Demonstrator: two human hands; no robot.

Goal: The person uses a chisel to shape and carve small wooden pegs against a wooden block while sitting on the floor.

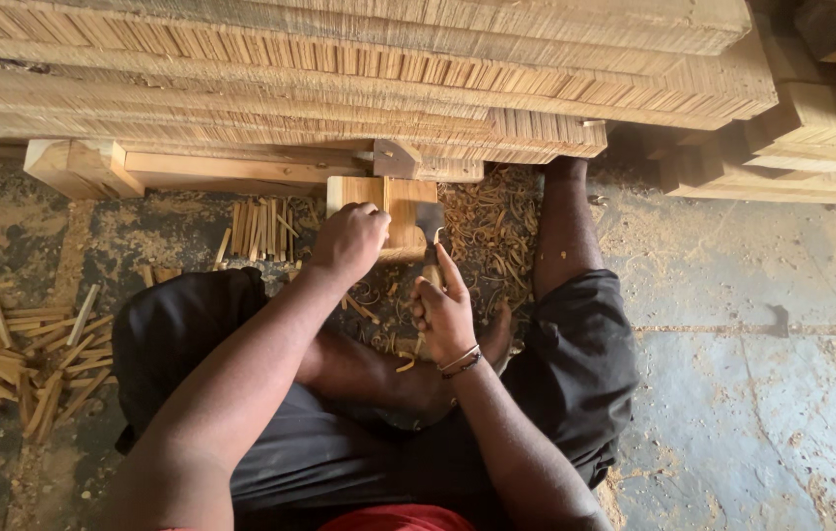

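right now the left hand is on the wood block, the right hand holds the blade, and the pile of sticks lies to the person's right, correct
Not quite. The head view shows the stick pile on the floor to the person's left, not right. The rest holds: left hand on the block, right hand holding the blade.

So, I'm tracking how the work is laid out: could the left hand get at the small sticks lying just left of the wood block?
Probably yes. The left hand rests on the wood block, and the small sticks lie right beside it on the floor with nothing between them.
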